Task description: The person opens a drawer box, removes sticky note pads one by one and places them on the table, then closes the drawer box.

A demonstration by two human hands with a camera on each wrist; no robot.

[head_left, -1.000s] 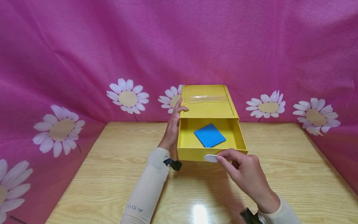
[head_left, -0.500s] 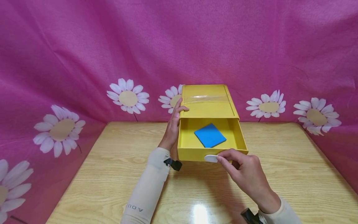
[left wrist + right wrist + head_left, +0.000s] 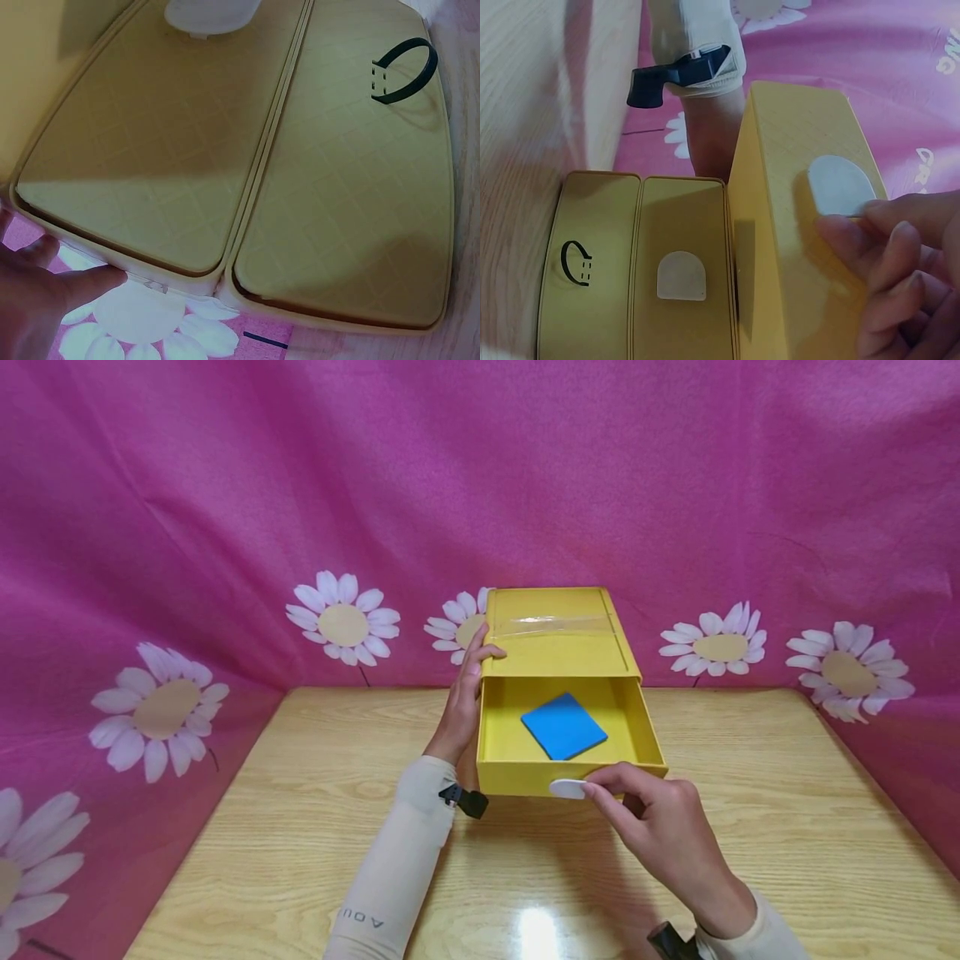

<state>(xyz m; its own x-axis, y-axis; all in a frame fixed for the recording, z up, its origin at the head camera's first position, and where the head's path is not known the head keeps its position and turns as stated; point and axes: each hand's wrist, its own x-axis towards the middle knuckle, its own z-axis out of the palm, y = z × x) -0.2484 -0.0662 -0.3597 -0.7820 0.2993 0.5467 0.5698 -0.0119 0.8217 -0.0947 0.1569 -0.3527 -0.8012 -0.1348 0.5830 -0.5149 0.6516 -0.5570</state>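
Note:
A yellow drawer cabinet (image 3: 555, 647) has its top drawer (image 3: 517, 779) pulled out toward me. Inside that drawer lies a thin blue square (image 3: 564, 727), turned at an angle. My right hand (image 3: 667, 827) pinches the white rounded pull tab (image 3: 566, 788) on the drawer's front between thumb and forefinger, as the right wrist view also shows. Along the cabinet's left side, my left hand (image 3: 456, 718) rests with fingers extended, one fingertip over the top edge. Part of this hand (image 3: 45, 289) appears at the cabinet's edge in the left wrist view.
Below the pulled drawer are two closed ones: the middle with a white tab (image 3: 681, 276), the bottom with a black loop (image 3: 433, 64). Clear tape (image 3: 551, 623) crosses the cabinet's top. The wooden table (image 3: 315, 777) meets a pink daisy-print cloth (image 3: 570, 468) behind.
The top drawer has come out very slightly toward me, with my right hand on its tab and the blue square riding along. My left hand has kept its place.

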